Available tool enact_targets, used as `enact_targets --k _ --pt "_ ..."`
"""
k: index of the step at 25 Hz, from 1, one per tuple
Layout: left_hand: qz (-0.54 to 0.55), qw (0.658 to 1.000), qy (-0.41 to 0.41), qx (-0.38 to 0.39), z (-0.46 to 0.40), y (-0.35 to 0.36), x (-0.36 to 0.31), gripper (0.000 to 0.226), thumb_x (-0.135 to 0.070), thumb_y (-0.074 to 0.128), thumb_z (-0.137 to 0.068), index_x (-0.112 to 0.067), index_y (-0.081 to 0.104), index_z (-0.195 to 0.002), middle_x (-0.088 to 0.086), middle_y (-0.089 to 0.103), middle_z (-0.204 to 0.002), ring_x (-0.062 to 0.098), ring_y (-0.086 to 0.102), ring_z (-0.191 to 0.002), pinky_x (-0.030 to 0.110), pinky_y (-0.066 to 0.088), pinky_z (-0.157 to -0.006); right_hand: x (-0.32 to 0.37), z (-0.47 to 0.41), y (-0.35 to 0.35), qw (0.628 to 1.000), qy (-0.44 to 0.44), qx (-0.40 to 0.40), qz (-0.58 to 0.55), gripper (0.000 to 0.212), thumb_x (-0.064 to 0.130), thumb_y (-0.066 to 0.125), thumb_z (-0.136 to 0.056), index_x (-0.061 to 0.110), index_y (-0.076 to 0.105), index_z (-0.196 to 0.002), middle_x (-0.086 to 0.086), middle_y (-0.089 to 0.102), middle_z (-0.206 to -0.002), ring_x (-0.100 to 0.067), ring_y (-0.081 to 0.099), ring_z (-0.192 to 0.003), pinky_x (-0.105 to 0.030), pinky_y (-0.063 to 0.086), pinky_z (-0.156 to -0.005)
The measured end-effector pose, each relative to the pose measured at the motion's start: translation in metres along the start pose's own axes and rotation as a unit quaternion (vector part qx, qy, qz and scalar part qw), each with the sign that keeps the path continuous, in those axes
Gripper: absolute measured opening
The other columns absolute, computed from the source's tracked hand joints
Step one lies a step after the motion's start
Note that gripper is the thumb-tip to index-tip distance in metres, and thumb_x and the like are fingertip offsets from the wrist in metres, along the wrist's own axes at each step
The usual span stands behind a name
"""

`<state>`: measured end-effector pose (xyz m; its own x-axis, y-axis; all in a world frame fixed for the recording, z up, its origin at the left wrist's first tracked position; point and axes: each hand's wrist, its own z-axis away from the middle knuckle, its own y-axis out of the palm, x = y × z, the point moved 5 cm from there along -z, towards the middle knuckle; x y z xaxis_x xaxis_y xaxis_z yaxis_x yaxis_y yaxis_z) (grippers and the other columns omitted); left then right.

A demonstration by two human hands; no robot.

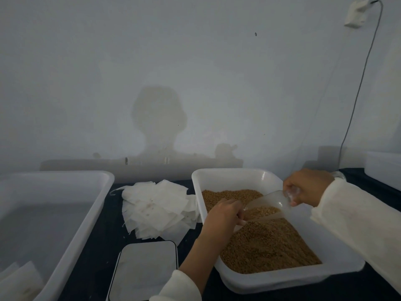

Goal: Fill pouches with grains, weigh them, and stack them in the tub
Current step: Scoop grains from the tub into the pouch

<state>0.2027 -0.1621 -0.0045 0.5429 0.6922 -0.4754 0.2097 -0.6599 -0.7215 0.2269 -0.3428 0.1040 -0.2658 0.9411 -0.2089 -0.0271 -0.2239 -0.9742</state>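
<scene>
Two hands work over a white tray of grain [338, 272], the landmark for this entry, seen in the single head view. The tray sits on a dark table [97, 246] and holds brown grains [269, 244] banked toward its near right corner. Above the grain, near the tray's middle, the right hand [308, 185] curls its fingers round the handle of a clear plastic scoop [271, 205], which is tilted with its mouth toward the left and carries a load of grain. At the scoop's mouth the left hand [225, 211] is closed on a small pouch [240, 222]; only a sliver of the pouch shows past the fingers, so how far it is filled cannot be told. Both forearms wear pale sleeves. Just left of the tray, touching its left wall, lies a loose pile of empty white pouches [156, 207]. In front of that pile, near the tray's near left corner, stands a flat weighing scale [145, 270] with a pale top and dark rim. Well left of the tray is a large white tub [91, 216], with a few white pouches [19, 281] in its near corner. Behind the tray rises a pale wall [195, 61]; a thin cable [355, 101] drops from a wall adapter [358, 13] toward the tray's far right side.
</scene>
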Motion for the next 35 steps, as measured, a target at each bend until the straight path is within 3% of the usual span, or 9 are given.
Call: enact_targets --k 5,11,18,21,24,27,29,31,35 --pt "0.001 1.0 0.0 -0.001 -0.001 0.001 0.001 0.014 -0.016 0.067 -0.084 -0.005 0.06 -0.082 0.008 0.063 -0.092 0.02 0.048 -0.091 0.026 0.035 -0.074 0.001 -0.001 -0.001 1.0 -0.001 -0.006 0.014 0.024 0.029 0.075 -0.076 0.035 0.052 -0.069 0.01 0.062 -0.09 -0.011 0.06 -0.088 -0.029 0.049 -0.081" --pt "0.003 1.0 0.003 -0.013 0.001 0.001 0.002 0.012 -0.013 0.068 -0.083 -0.006 0.059 -0.081 0.008 0.063 -0.09 0.018 0.047 -0.088 0.023 0.033 -0.071 0.0 0.001 -0.002 1.0 0.004 -0.012 0.002 0.018 0.029 0.075 -0.076 0.035 0.057 -0.076 0.01 0.064 -0.091 -0.01 0.061 -0.088 -0.025 0.045 -0.072" --pt "0.004 0.999 -0.008 -0.039 0.002 -0.003 0.003 0.013 -0.005 0.063 -0.086 -0.008 0.051 -0.081 0.005 0.054 -0.085 0.013 0.041 -0.081 0.02 0.031 -0.066 -0.001 0.009 0.003 0.998 0.021 0.011 -0.054 0.014 0.024 0.07 -0.082 0.027 0.056 -0.079 0.008 0.061 -0.094 -0.013 0.059 -0.094 -0.032 0.049 -0.087" --pt "0.012 0.996 -0.033 -0.085 0.003 -0.01 0.004 0.023 0.001 0.057 -0.087 -0.015 0.041 -0.082 -0.002 0.043 -0.083 0.013 0.037 -0.076 0.013 0.027 -0.06 -0.003 0.015 0.013 0.986 0.027 0.019 -0.163 0.016 0.014 0.061 -0.089 0.015 0.051 -0.077 0.01 0.056 -0.081 -0.01 0.059 -0.077 -0.019 0.047 -0.07" --pt "0.017 0.994 -0.046 -0.096 0.003 -0.012 0.004 0.021 0.001 0.053 -0.09 -0.015 0.04 -0.086 -0.002 0.042 -0.085 0.013 0.036 -0.076 0.017 0.03 -0.064 0.002 0.013 0.029 0.977 0.05 0.006 -0.209 0.021 0.01 0.052 -0.094 0.007 0.044 -0.074 0.005 0.05 -0.073 -0.007 0.05 -0.063 -0.007 0.037 -0.047" --pt "0.038 0.992 -0.048 -0.108 0.004 -0.017 0.003 0.025 0.005 0.052 -0.09 -0.015 0.038 -0.084 -0.003 0.041 -0.083 0.009 0.034 -0.071 0.011 0.031 -0.061 0.013 -0.005 0.062 0.974 0.08 -0.015 -0.209 0.025 0.01 0.051 -0.094 0.01 0.045 -0.07 -0.001 0.048 -0.071 -0.011 0.047 -0.061 -0.016 0.038 -0.056" --pt "0.052 0.991 -0.047 -0.113 0.005 -0.02 0.001 0.026 0.007 0.051 -0.089 -0.014 0.038 -0.083 -0.001 0.04 -0.081 0.009 0.032 -0.069 0.006 0.032 -0.061 0.02 -0.019 0.089 0.974 0.121 -0.012 -0.192 0.012 0.013 0.047 -0.096 0.005 0.055 -0.091 -0.006 0.053 -0.088 -0.02 0.059 -0.083 -0.026 0.046 -0.073" --pt "0.071 0.99 -0.051 -0.114 0.007 -0.021 0.0 0.025 0.007 0.049 -0.09 -0.013 0.038 -0.082 -0.002 0.04 -0.08 0.012 0.034 -0.072 0.009 0.031 -0.061 0.026 -0.025 0.111 0.975 0.165 0.017 -0.147 0.027 0.016 0.042 -0.097 0.005 0.05 -0.12 -0.01 0.051 -0.116 -0.027 0.052 -0.112 -0.033 0.046 -0.091" --pt "0.129 0.983 -0.069 -0.111 0.007 -0.023 0.002 0.023 0.002 0.048 -0.093 -0.015 0.038 -0.08 -0.003 0.042 -0.082 0.011 0.037 -0.076 0.015 0.03 -0.064 0.033 -0.024 0.133 0.974 0.185 0.083 -0.097 0.044 0.028 0.037 -0.098 0.012 0.036 -0.139 -0.01 0.038 -0.137 -0.029 0.037 -0.127 -0.04 0.036 -0.106"
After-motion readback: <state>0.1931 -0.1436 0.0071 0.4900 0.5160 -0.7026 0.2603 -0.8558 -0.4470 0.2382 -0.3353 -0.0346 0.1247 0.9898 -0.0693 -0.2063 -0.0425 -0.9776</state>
